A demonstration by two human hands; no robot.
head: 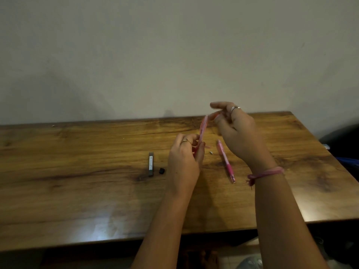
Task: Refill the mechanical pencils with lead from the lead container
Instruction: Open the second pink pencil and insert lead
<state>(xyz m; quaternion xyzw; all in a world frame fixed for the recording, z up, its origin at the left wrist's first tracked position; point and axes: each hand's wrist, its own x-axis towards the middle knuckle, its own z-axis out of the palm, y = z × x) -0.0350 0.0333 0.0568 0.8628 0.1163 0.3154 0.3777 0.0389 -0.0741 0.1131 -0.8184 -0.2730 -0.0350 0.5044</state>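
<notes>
My left hand point(184, 158) grips a pink mechanical pencil point(203, 130) by its lower half and holds it nearly upright above the wooden table point(77, 171). My right hand point(235, 129) hovers at the pencil's top end, thumb and forefinger close together there; whether they pinch a lead is too small to tell. A second pink pencil point(226, 162) lies on the table under my right wrist. The dark lead container point(150, 164) lies left of my left hand, with its small black cap point(161, 170) beside it.
A tiny grey piece point(211, 152) lies on the table between the two pencils. The table's far edge meets a plain wall. Dark objects point(342, 140) sit off the table's right side.
</notes>
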